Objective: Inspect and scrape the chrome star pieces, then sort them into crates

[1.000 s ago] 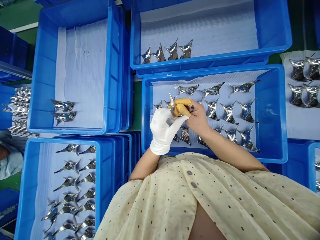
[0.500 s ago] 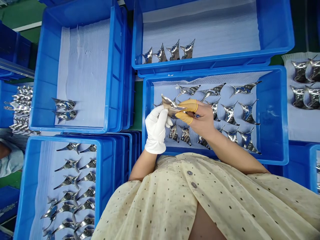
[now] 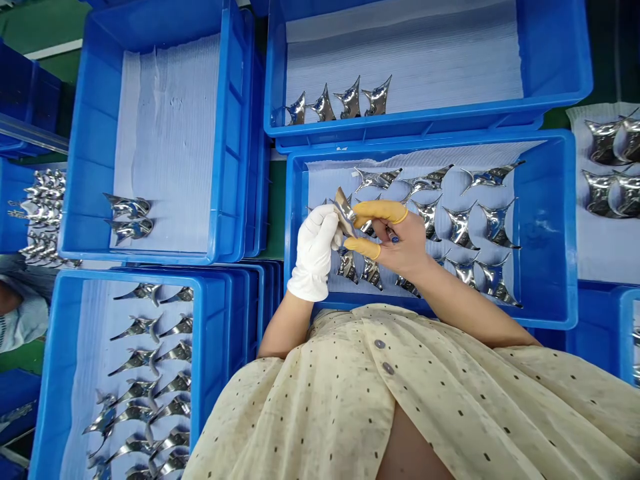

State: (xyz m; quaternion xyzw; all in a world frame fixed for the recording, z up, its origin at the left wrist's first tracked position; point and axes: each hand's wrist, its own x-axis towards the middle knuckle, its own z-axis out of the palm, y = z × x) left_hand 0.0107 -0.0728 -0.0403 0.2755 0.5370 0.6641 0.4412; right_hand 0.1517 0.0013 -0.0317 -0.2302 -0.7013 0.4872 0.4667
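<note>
My left hand (image 3: 314, 247), in a white glove, pinches a curved, pointed piece of polished metal (image 3: 344, 212). My right hand (image 3: 395, 237) has yellow finger covers on its thumb and index finger. These two fingers are apart at the right side of the metal piece; the index fingertip appears to touch it. Curled in the other right fingers is a thin pen-like stick with a blue end (image 3: 393, 236). Both hands are above a blue crate (image 3: 547, 227) lined with white sheet, where several similar metal pieces (image 3: 459, 227) lie in rows, some hidden by the hands.
Behind is another blue crate (image 3: 425, 120) with several metal pieces (image 3: 349, 101) along its near left side. On the left, one crate (image 3: 213, 167) holds two pieces and a nearer crate (image 3: 195, 373) holds several. A person's sleeve (image 3: 23, 320) shows at far left.
The metal piece has turned in my left hand, first edge-on, then broadside, now tilted again. My right thumb and index finger have opened from their grip on it.
</note>
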